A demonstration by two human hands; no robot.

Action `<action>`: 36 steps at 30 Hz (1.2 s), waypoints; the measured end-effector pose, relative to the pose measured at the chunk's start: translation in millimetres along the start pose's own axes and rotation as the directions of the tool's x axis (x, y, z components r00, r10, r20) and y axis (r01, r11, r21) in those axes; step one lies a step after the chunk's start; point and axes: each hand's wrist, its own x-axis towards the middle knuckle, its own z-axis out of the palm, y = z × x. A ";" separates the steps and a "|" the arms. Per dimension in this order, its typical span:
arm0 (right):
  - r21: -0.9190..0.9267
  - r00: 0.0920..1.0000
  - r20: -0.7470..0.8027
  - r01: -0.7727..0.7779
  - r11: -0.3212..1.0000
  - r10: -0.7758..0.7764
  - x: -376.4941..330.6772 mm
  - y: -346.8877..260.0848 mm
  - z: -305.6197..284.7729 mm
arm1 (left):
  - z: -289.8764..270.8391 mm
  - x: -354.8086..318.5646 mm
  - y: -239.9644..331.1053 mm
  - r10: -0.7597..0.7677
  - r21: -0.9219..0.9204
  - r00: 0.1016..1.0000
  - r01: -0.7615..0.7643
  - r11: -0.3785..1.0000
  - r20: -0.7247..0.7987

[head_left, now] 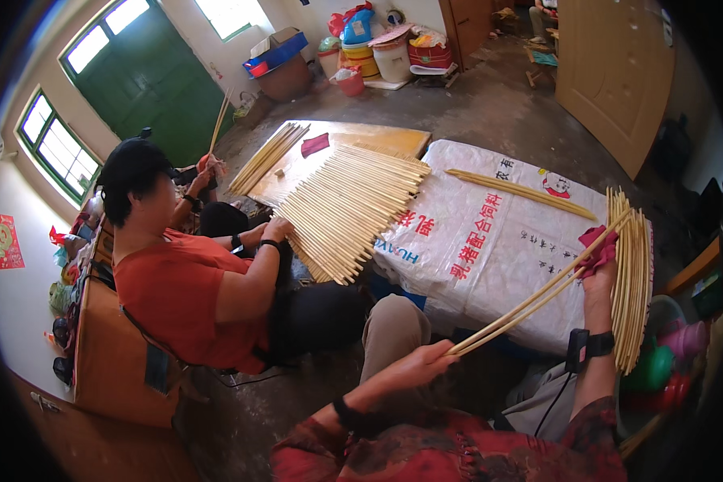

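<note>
My left hand point(422, 365) grips the near ends of two or three long pale bamboo sticks point(522, 309) that slant up to the right. My right hand point(599, 269) holds a dark red cloth point(596, 241) wrapped round the same sticks near their far ends. A row of several more sticks point(633, 273) lies just right of my right hand on the edge of a white plastic-covered table point(490, 265). A black band with a small device sits on my right wrist point(588, 345).
A person in an orange shirt point(177, 297) sits to my left with a hand on a fanned pile of sticks point(349, 209) over a wooden board point(377, 138). Another person's hands point(205, 173) hold sticks behind. Buckets and tubs point(377, 52) stand by the far wall; a wooden door point(614, 72) is at right.
</note>
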 end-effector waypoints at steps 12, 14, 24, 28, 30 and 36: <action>0.003 0.889 0.248 0.397 0.918 -0.385 91.0 -94.2 -149.5 | -43.6 -79.7 9.8 -0.206 -0.358 0.973 0.230 0.905 0.104; 0.033 0.824 0.500 0.289 0.957 -0.266 94.8 -84.2 -160.2 | -39.8 -65.2 22.0 -0.149 -0.424 0.988 0.115 0.899 -0.048; 0.220 0.912 0.358 -0.289 0.932 0.199 -55.0 36.8 25.7 | 30.7 66.1 27.6 -0.005 -0.395 0.993 0.053 0.917 0.121; 0.147 0.935 0.348 -0.122 0.982 0.064 -33.2 15.3 19.7 | 51.5 73.7 15.8 -0.016 -0.457 0.970 0.129 0.880 0.243; 0.164 0.904 0.424 -0.130 0.978 0.049 -25.5 -5.7 22.8 | 56.4 75.7 4.8 0.029 -0.328 0.932 0.098 0.939 0.361; -0.035 0.956 0.292 0.029 0.999 -0.018 -34.7 -7.5 36.6 | 39.9 91.0 -0.4 0.061 0.226 0.935 -0.147 0.963 0.350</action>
